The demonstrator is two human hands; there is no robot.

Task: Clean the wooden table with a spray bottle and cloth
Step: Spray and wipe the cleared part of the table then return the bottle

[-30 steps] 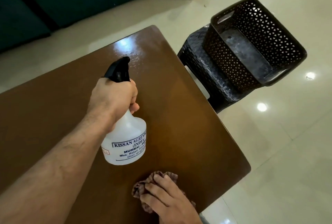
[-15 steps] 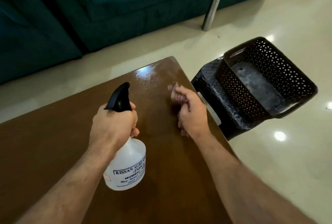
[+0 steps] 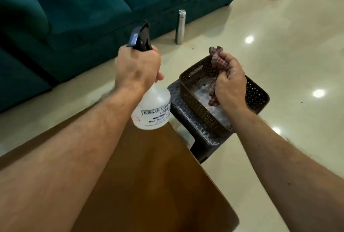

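Fingers of the right hand (image 3: 229, 84) are curled tight round the bunched cloth (image 3: 216, 67), held right over the brown basket (image 3: 193, 99) on the dark stool (image 3: 201, 138). Left hand (image 3: 136, 67) grips the spray bottle (image 3: 153, 110) by its neck, above the wooden table (image 3: 149, 176) corner (both tools clear of the surface). Looks like wiping is finished and put-away is starting, though neither tool is down yet.

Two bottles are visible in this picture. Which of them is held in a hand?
The white plastic spray bottle with the black trigger is gripped by the left hand. The slim steel bottle stands alone on the floor by the sofa.
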